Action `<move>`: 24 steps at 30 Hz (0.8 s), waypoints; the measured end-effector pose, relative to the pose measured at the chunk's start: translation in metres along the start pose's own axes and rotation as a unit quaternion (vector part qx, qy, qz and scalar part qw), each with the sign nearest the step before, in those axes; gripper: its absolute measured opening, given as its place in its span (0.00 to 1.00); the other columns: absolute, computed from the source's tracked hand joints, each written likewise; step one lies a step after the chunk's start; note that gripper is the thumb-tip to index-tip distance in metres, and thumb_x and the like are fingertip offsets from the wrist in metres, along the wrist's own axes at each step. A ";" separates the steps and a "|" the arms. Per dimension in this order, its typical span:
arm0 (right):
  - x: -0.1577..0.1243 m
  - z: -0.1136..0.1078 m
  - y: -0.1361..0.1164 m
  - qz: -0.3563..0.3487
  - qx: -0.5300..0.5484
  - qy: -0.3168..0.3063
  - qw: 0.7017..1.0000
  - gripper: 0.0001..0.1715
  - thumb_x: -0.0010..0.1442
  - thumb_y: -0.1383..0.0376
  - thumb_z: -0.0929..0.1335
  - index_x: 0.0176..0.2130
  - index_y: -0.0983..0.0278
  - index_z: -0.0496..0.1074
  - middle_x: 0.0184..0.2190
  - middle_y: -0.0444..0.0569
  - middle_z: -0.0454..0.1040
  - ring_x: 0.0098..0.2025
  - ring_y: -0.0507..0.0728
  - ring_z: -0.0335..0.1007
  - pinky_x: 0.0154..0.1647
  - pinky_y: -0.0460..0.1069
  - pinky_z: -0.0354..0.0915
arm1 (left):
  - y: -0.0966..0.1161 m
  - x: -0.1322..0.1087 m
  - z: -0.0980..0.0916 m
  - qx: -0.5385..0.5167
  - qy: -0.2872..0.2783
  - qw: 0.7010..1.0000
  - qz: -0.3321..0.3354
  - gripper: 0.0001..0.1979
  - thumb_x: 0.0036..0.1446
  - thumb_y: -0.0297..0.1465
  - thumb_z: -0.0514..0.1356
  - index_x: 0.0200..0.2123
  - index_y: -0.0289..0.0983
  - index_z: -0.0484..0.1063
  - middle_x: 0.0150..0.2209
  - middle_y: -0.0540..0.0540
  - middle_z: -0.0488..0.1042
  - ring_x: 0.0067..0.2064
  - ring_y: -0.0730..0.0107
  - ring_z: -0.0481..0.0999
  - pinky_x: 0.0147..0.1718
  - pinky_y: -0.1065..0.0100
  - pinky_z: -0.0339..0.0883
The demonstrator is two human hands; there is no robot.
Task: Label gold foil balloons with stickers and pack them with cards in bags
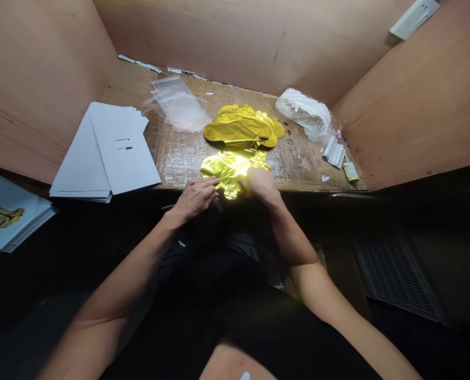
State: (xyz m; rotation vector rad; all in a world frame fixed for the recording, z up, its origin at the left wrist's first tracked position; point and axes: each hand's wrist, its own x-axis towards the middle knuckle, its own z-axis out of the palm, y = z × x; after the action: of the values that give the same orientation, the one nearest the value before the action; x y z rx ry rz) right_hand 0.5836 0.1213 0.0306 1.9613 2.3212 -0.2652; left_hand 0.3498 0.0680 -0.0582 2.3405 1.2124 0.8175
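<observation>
A shiny gold foil balloon (223,164), flat and creased, lies at the front edge of the bench, its lower end hanging slightly over. At its lower left edge, my left hand (196,199) has the fingers bent together, with the fingertips on the foil. My right hand (261,183) is closed over the balloon's lower right part; it is smeared by motion and glare, and its fingertips are hidden. Just behind lies a pile of flat gold foil balloons (241,125), close against the one under my hands.
White paper sheets (126,150) are stacked at left, near clear plastic bags (183,111). A white plastic-wrapped bundle (304,111), a printed paper roll (334,152) and a yellow-labelled tube (350,172) lie right. Wooden panels (203,37) enclose the bench. Printed sheets (15,211) stand lower left.
</observation>
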 end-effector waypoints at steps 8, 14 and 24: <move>0.001 0.022 0.022 -0.202 0.087 0.021 0.975 0.18 0.74 0.53 0.70 0.40 0.65 0.77 0.41 0.52 0.77 0.44 0.58 0.68 0.48 0.51 0.55 | 0.002 -0.001 -0.007 0.010 -0.003 1.000 0.009 0.14 0.75 0.35 0.55 0.39 0.40 0.78 0.66 0.41 0.76 0.70 0.51 0.74 0.64 0.48 0.64; 0.008 0.016 0.025 -0.220 0.177 -0.034 0.959 0.21 0.74 0.58 0.65 0.31 0.66 0.71 0.29 0.45 0.70 0.33 0.52 0.59 0.38 0.48 0.52 | 0.028 -0.001 0.004 0.019 0.023 0.997 0.078 0.15 0.77 0.35 0.54 0.43 0.37 0.80 0.68 0.38 0.75 0.70 0.51 0.73 0.65 0.49 0.67; 0.062 -0.076 0.087 0.012 0.165 0.095 0.982 0.14 0.72 0.64 0.67 0.34 0.67 0.74 0.31 0.50 0.72 0.35 0.55 0.64 0.38 0.51 0.59 | 0.026 0.003 0.010 -0.120 0.004 0.993 0.016 0.15 0.74 0.38 0.56 0.44 0.37 0.81 0.57 0.38 0.83 0.60 0.52 0.81 0.60 0.53 0.73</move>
State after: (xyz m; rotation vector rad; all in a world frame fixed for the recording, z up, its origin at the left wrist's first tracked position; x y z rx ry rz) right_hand 0.6622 0.2096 0.0872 2.2533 2.5044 -0.5127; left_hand 0.3731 0.0558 -0.0503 2.1696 1.0196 0.9285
